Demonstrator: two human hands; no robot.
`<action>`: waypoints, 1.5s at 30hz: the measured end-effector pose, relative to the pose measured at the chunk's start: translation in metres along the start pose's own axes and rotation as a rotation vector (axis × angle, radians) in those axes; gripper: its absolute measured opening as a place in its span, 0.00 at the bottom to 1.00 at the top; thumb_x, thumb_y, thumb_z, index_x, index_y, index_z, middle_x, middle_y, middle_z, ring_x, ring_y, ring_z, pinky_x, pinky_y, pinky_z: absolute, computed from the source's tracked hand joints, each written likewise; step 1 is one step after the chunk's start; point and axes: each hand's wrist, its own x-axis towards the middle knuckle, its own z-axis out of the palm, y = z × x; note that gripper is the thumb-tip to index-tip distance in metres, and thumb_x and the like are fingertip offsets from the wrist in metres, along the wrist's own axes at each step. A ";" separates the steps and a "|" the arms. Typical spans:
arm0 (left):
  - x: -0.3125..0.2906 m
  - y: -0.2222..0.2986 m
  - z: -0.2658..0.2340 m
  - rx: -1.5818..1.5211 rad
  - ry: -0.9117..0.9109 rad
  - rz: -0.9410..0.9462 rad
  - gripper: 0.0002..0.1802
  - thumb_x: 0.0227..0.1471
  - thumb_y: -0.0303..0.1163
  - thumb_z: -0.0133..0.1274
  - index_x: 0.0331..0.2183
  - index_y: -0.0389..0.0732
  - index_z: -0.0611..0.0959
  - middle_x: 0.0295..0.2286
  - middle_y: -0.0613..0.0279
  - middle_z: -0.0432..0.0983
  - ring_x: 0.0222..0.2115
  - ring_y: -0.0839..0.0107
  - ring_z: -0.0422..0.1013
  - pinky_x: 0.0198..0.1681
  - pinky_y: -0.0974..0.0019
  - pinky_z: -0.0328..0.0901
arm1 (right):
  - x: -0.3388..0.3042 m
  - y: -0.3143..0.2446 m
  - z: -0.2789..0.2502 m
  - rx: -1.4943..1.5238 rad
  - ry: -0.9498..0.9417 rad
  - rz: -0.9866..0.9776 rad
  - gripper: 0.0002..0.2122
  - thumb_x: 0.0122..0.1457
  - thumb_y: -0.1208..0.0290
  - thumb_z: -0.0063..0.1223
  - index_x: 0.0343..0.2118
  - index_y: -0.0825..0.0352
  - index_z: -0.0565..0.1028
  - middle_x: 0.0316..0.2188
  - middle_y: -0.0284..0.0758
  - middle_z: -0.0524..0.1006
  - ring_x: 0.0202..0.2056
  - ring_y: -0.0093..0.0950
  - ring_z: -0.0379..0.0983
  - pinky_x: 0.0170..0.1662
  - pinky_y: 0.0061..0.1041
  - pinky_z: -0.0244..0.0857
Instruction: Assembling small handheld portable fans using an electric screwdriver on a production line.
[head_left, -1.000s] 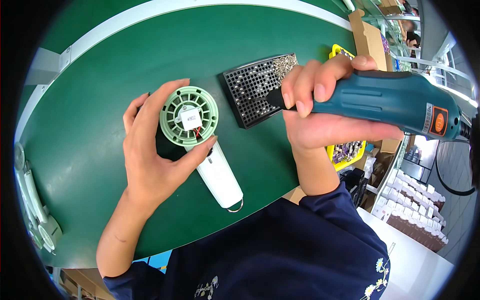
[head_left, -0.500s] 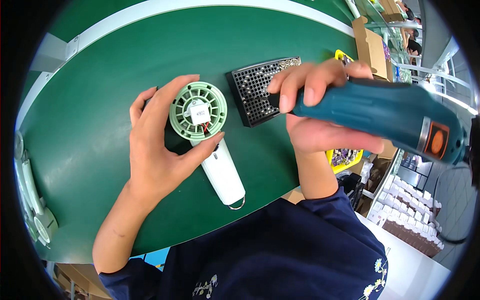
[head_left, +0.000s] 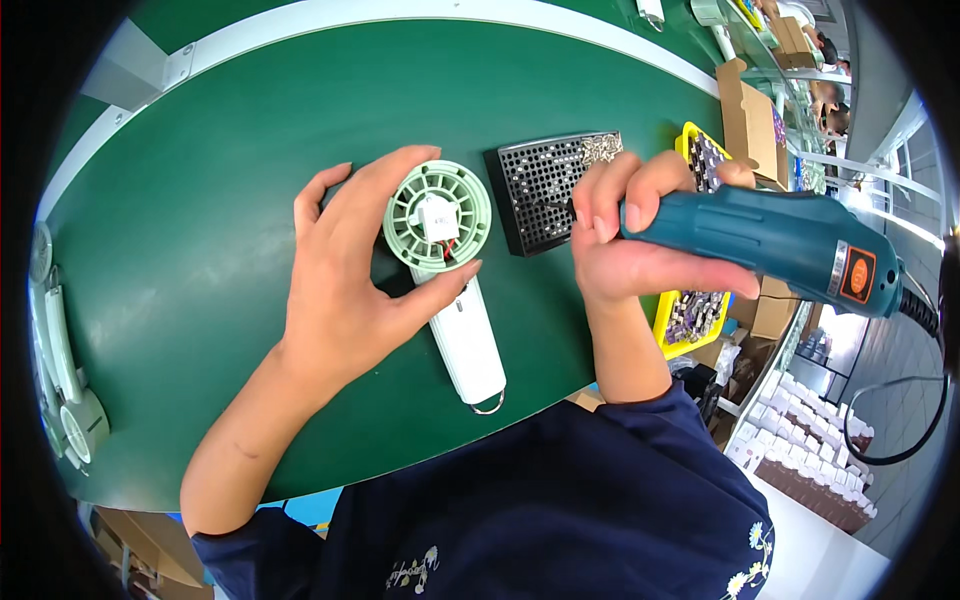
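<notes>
My left hand (head_left: pixel 350 265) curls its fingers and thumb round the pale green round head (head_left: pixel 470 215) of a handheld fan. Its open back faces up, showing radial ribs, a small white block and red wires. The white handle (head_left: pixel 467 345) points toward me, with a loop at its end. My right hand (head_left: pixel 635 225) is wrapped round a teal electric screwdriver (head_left: pixel 780 235), held nearly level with its cord at the right. The screwdriver's front end is over the right edge of a black screw tray (head_left: pixel 530 195); its tip is partly hidden by my fingers.
Loose silver screws (head_left: pixel 602 148) lie heaped on the tray's far corner. A yellow bin (head_left: pixel 690 335) of small parts stands to the right, beside an open cardboard box (head_left: pixel 750 120). White fan parts (head_left: pixel 80 410) lie at the table's left edge. A black cable (head_left: pixel 905 455) hangs at far right.
The view has shifted, so the table things appear farther right. The screwdriver's rear end has swung a little left, uncovering more of the yellow bin. Both hands keep their grips.
</notes>
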 end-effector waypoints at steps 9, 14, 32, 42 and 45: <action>-0.001 0.000 -0.001 0.000 -0.011 0.010 0.40 0.37 0.37 0.69 0.53 0.42 0.72 0.48 0.60 0.74 0.45 0.63 0.72 0.57 0.52 0.52 | 0.011 -0.017 0.011 0.076 0.040 -0.008 0.42 0.48 0.21 0.25 0.56 0.53 0.56 0.20 0.30 0.65 0.13 0.22 0.58 0.15 0.22 0.57; -0.002 -0.003 -0.001 0.008 0.007 0.014 0.40 0.37 0.37 0.69 0.53 0.41 0.72 0.47 0.60 0.74 0.45 0.63 0.72 0.57 0.52 0.52 | 0.043 -0.046 0.034 0.306 -0.247 0.015 0.38 0.55 0.28 0.34 0.60 0.52 0.59 0.28 0.30 0.67 0.17 0.23 0.60 0.20 0.25 0.57; -0.003 -0.004 0.004 -0.054 0.077 0.016 0.39 0.36 0.39 0.69 0.51 0.40 0.72 0.40 0.58 0.77 0.39 0.63 0.73 0.57 0.53 0.52 | 0.049 0.001 0.071 0.301 -0.317 0.065 0.43 0.46 0.20 0.30 0.57 0.48 0.58 0.23 0.29 0.65 0.14 0.24 0.59 0.17 0.27 0.55; -0.003 -0.003 0.004 -0.055 0.089 0.021 0.39 0.36 0.39 0.69 0.50 0.40 0.72 0.41 0.58 0.76 0.40 0.63 0.73 0.57 0.52 0.52 | 0.042 0.002 0.074 0.293 -0.279 0.113 0.48 0.38 0.16 0.30 0.58 0.47 0.57 0.21 0.29 0.64 0.14 0.25 0.59 0.18 0.27 0.55; -0.004 -0.004 0.004 -0.056 0.087 0.015 0.38 0.37 0.40 0.68 0.50 0.40 0.72 0.41 0.58 0.76 0.41 0.63 0.73 0.57 0.52 0.52 | 0.045 0.008 0.076 0.269 -0.337 0.078 0.47 0.38 0.17 0.30 0.57 0.47 0.58 0.20 0.30 0.63 0.13 0.24 0.58 0.17 0.26 0.55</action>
